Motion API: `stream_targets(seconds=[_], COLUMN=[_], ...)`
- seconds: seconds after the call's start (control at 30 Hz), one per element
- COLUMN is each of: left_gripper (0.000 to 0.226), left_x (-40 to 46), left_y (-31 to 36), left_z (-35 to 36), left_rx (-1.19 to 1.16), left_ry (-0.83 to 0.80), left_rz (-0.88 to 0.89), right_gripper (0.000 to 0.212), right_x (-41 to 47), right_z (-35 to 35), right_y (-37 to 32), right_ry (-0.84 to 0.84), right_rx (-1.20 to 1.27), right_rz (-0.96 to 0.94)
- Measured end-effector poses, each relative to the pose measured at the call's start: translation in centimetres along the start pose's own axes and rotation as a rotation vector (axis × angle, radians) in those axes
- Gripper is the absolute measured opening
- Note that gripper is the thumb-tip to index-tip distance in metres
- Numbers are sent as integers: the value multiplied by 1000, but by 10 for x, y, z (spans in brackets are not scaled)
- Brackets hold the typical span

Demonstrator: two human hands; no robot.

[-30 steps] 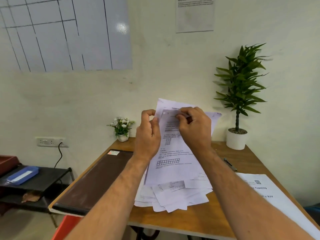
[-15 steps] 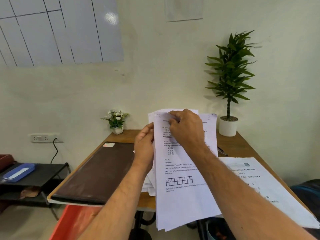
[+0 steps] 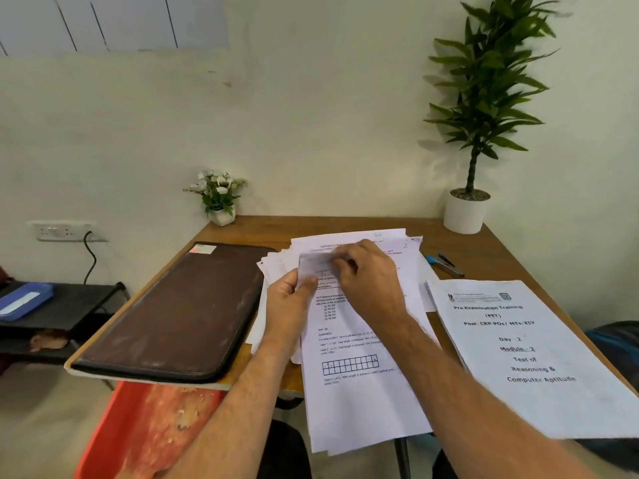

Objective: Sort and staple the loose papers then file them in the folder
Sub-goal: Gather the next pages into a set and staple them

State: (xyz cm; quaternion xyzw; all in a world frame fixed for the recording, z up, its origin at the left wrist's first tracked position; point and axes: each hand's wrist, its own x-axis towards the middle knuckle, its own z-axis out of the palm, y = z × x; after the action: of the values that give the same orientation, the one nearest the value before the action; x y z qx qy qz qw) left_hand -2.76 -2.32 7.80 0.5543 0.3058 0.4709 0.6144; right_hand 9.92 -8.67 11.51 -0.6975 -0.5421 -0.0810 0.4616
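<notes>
A loose stack of printed white papers [image 3: 352,385] lies across the middle of the wooden table [image 3: 498,250], its lower end hanging past the front edge. My left hand [image 3: 288,305] holds the stack's left edge near the top, thumb on the front sheet. My right hand [image 3: 371,281] pinches the top sheet's upper left corner, which curls up and is blurred. A closed dark brown folder [image 3: 179,312] rests on the table's left side. A stapled booklet with a printed title page [image 3: 518,357] sits on the right.
A blue pen [image 3: 444,264] lies behind the booklet. A small white flower pot [image 3: 221,198] stands at the back left corner and a tall potted plant [image 3: 466,209] at the back right. A black side shelf [image 3: 69,305] with a blue case stands left. A red object [image 3: 138,433] is below.
The stack, held upright a second ago, has come down flat onto the table. Both hands lowered with it. The view tilted downward.
</notes>
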Motion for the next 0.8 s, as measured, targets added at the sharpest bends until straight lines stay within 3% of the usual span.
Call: stream_targets(seconds=[0.23,0.4,0.6,0.8], left_gripper=[18,12,1,20], left_x=[10,21,39,47], left_y=[-48,-65,-73,-74], left_z=[-18,-18,-19,-23], left_rx=[68,201,96,-105], left_ry=[31,108,172,186], left_rz=[39,33,-117,-177], right_gripper=[10,19,6,4], right_x=[-36,-36,-37,-37], right_z=[48,59,66,78], right_y=[43,61,73,86], right_ry=[18,-45,-42,12], right_rx=[71,117,112,34], right_rz=[-7,173,193,77])
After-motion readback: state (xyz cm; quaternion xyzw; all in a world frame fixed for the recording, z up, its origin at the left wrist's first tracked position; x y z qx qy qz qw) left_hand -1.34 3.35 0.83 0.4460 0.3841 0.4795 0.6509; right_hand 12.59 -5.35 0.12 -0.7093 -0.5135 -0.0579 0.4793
